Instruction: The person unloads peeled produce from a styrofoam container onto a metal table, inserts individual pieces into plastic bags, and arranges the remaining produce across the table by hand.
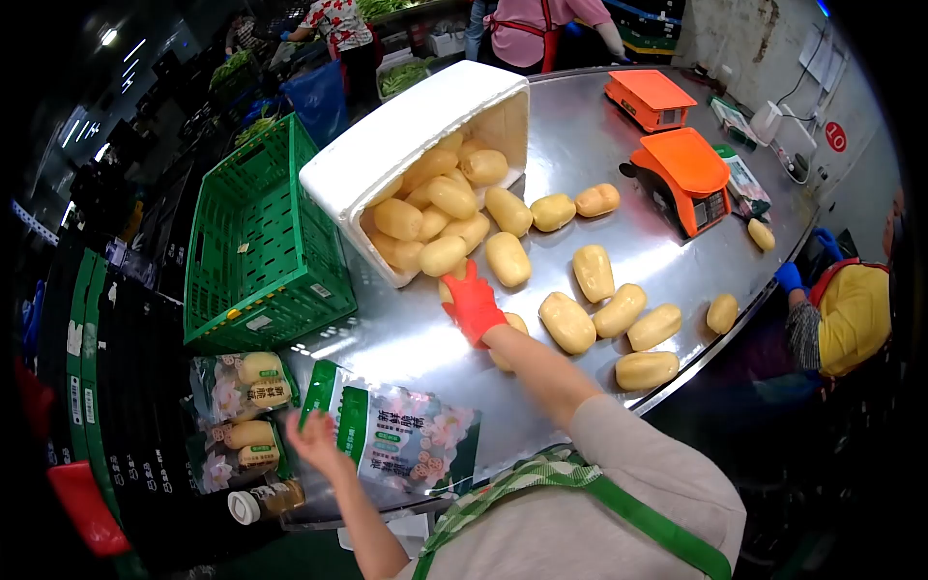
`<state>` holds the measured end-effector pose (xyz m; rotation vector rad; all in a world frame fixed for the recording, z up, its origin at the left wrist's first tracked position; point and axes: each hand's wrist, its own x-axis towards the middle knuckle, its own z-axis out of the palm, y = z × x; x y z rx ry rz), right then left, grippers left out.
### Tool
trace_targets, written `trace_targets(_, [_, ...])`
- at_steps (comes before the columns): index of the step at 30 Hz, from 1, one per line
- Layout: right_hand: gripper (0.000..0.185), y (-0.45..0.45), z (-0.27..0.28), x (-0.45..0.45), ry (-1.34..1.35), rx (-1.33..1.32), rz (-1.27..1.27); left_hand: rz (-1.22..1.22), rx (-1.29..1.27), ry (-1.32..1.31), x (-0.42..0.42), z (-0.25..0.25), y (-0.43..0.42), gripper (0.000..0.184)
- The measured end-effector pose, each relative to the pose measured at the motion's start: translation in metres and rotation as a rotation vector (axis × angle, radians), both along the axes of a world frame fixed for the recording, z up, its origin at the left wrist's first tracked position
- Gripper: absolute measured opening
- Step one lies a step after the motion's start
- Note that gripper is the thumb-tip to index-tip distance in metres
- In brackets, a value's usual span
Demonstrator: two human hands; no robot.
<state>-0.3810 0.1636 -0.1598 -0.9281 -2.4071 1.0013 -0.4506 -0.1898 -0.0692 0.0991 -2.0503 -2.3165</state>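
Beige-shirted shoulder [667, 464] lies nearest my camera. Just outside the white rectangular foam box [396, 130], my red-gloved right hand [474, 304] touches a smooth tan oblong root [446, 290]; whether its grip is closed, I cannot tell. On the box's near side, my bare left hand [317, 443], grip released, is beside a printed green-and-clear plastic bag [416, 435].

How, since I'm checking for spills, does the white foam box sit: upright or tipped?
Tipped: the white foam box lies on its side, mouth facing the right hand, lotus roots inside and others on the table.
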Motion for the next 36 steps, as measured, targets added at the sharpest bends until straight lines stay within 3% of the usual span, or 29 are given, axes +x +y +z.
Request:
trace_targets(2, [0.065,0.008,0.023,0.013,0.097,-0.273,-0.038,-0.241,-0.057,0.003,0.032,-0.033,0.014,0.047])
trace_targets(3, [0.063,0.010,0.047,0.023,0.215,-0.598,-0.131,-0.345,-0.123,0.001,0.049,-0.042,0.026,0.043])
trace_targets(5, [0.058,0.022,0.038,0.039,0.281,-0.648,-0.110,-0.575,-0.219,0.000,0.082,-0.054,0.047,0.044])
trace_targets(6, [0.056,0.031,0.022,0.047,0.232,-0.374,0.001,-0.677,-0.285,-0.056,0.099,-0.051,0.060,0.046])
trace_targets(7, [0.055,0.042,0.008,0.056,0.156,-0.319,0.042,-0.733,-0.313,-0.065,0.115,-0.052,0.073,0.050])
trace_targets(9, [0.052,0.053,0.022,0.077,0.013,-0.202,0.127,-0.833,-0.423,-0.053,0.137,-0.053,0.098,0.060])
trace_targets(11, [0.052,0.061,0.040,0.100,-0.153,0.177,0.209,-0.916,-0.589,-0.009,0.150,-0.050,0.123,0.070])
trace_targets(13, [0.052,0.069,0.042,0.114,-0.092,-0.020,0.147,-0.932,-0.643,0.085,0.158,-0.051,0.151,0.078])
trace_targets(16, [0.053,0.078,0.063,0.143,-0.276,0.195,0.169,-0.883,-0.700,0.220,0.166,-0.049,0.190,0.081])
trace_targets(19, [0.054,0.093,0.044,0.163,-0.258,0.333,0.141,-0.904,-0.763,0.337,0.165,-0.073,0.217,0.080])
trace_targets(24, [0.054,0.116,0.038,0.174,-0.380,0.350,0.128,-0.848,-0.734,0.500,0.181,-0.093,0.264,0.068])
trace_targets(31, [0.042,0.144,0.031,0.188,-0.527,0.390,-0.088,-1.115,-0.621,0.352,0.169,-0.079,0.281,0.069])
trace_targets(33, [0.041,0.159,0.028,0.183,-0.459,0.195,-0.338,-1.156,-0.619,0.274,0.162,-0.064,0.281,0.062])
trace_targets(35, [0.043,0.175,0.040,0.175,-0.573,0.220,-0.335,-1.187,-0.564,0.211,0.142,-0.054,0.280,0.057])
trace_targets(36, [0.044,0.183,0.056,0.174,-0.723,0.338,-0.202,-1.058,-0.583,0.453,0.124,-0.055,0.279,0.050])
